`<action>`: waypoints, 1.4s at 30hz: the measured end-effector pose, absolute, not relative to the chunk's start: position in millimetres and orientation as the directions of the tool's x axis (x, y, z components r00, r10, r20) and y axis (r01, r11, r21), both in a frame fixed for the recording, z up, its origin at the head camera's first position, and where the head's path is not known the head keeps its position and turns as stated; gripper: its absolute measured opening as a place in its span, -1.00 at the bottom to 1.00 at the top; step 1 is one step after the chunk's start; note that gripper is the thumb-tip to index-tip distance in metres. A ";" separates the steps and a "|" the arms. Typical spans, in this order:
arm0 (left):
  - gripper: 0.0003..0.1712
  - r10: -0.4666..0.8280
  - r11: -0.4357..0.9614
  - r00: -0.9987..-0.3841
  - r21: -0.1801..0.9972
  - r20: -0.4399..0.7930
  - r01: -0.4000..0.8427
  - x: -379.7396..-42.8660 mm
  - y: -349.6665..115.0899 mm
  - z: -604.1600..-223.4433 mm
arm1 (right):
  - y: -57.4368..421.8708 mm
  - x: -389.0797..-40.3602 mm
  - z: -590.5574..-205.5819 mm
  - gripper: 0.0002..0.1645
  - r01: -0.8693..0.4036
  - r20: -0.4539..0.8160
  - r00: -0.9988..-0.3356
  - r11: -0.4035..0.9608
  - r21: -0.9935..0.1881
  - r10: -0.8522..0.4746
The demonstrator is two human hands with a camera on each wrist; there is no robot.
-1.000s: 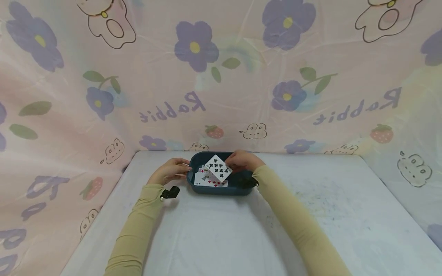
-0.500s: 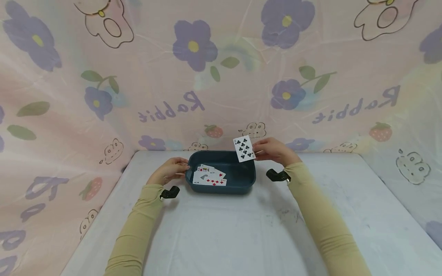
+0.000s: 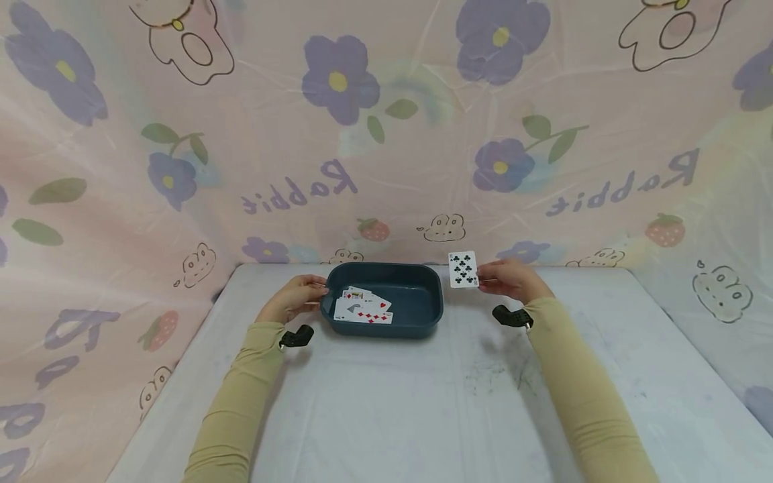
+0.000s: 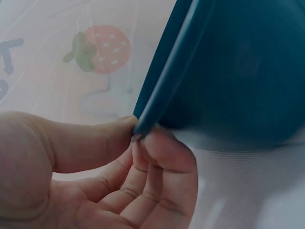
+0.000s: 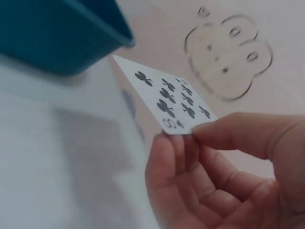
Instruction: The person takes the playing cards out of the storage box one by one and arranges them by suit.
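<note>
A deep blue-green tray stands on the white-covered table. My left hand pinches its left rim between thumb and fingertips, as the tray wall in the left wrist view shows. Just off the tray's right end, my right hand holds up a playing card by one edge. In the right wrist view, the clubs face of that card is seen at a slant, pinched at its near corner. Overlapping face-up cards lie in the tray's left half, red and black ones among them.
A patterned cloth with flowers and rabbits hangs behind the table and at both sides. The white table cover stretches in front of the tray, with dark smudges to the right. Black wrist cameras sit on both sleeves.
My right hand has lifted the clubs card out of the tray, carried it right past the rim and turned it more upright. The left hand stays on the rim; the tray has shifted slightly left.
</note>
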State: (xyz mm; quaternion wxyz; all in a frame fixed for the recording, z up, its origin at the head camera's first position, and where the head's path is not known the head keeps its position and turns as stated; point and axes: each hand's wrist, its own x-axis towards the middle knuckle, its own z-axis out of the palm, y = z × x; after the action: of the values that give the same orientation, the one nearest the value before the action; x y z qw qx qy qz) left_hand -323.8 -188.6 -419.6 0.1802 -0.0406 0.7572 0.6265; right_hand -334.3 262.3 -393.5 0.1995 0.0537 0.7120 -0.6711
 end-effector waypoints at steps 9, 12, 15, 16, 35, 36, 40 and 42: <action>-0.56 0.154 0.207 -0.934 0.934 -0.324 -0.290 -324.5 -187.4 -420.7 | 269.7 -330.9 -426.5 -0.77 0.386 -0.395 -0.907 0.085 -0.918 -0.146; -0.56 0.156 0.206 -0.934 0.936 -0.321 -0.287 -324.2 -187.0 -420.7 | 269.1 -329.7 -434.4 -0.68 0.407 -0.416 -0.899 0.092 -0.909 -0.133; -0.56 0.157 0.204 -0.934 0.936 -0.320 -0.286 -324.3 -186.7 -421.1 | 268.4 -329.2 -440.6 -0.60 0.419 -0.429 -0.896 0.102 -0.902 -0.114; -0.56 0.159 0.206 -0.934 0.936 -0.320 -0.285 -324.3 -186.6 -421.1 | 268.3 -328.8 -441.7 -0.57 0.419 -0.430 -0.896 0.110 -0.902 -0.112; -0.55 0.154 0.218 -0.929 0.929 -0.335 -0.299 -323.6 -185.6 -417.3 | 268.2 -323.0 -419.8 -0.56 0.300 -0.351 -0.932 0.349 -0.888 -0.092; -0.56 0.153 0.221 -0.929 0.928 -0.336 -0.300 -323.4 -185.9 -417.0 | 267.6 -323.1 -415.8 -0.55 0.287 -0.342 -0.934 0.359 -0.888 -0.101; -0.56 0.152 0.228 -0.927 0.925 -0.343 -0.305 -323.2 -187.9 -416.8 | 261.0 -327.9 -398.5 -0.54 0.259 -0.321 -0.938 0.350 -0.900 -0.132; -0.55 0.156 0.234 -0.928 0.925 -0.340 -0.299 -323.2 -188.7 -416.8 | 256.2 -330.8 -389.1 -0.54 0.242 -0.309 -0.939 0.348 -0.906 -0.149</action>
State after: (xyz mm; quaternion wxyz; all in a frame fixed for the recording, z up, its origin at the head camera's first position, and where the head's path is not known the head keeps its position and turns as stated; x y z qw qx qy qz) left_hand -323.2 -188.7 -416.8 0.1846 -0.0468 0.7636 0.6170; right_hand -330.8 256.2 -389.1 0.1716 0.0290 0.8028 -0.5703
